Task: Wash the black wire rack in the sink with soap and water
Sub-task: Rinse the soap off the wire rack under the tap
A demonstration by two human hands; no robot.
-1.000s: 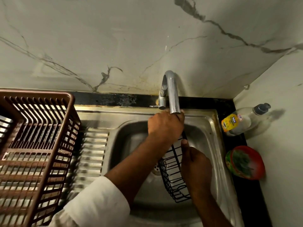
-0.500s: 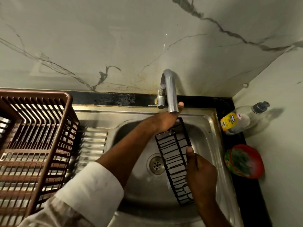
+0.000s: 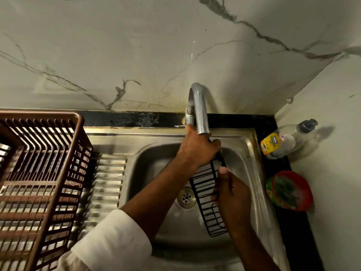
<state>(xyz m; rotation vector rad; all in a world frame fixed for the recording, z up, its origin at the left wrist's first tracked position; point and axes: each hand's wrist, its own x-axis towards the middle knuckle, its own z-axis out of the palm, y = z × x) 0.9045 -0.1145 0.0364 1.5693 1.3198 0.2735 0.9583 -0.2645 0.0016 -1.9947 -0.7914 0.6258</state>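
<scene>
Under the tap (image 3: 199, 112), the black wire rack (image 3: 210, 198) had tilted back from flat inside the sink (image 3: 252, 173); left hand (image 3: 197, 148) gripped its top, right hand (image 3: 232, 196) its side, rinsing apparently ongoing.

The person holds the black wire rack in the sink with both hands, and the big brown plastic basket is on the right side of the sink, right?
Not quite. The head view shows the brown plastic basket on the left side of the steel sink, not the right. The rest holds: the left hand and right hand both hold the black wire rack in the sink.
</scene>
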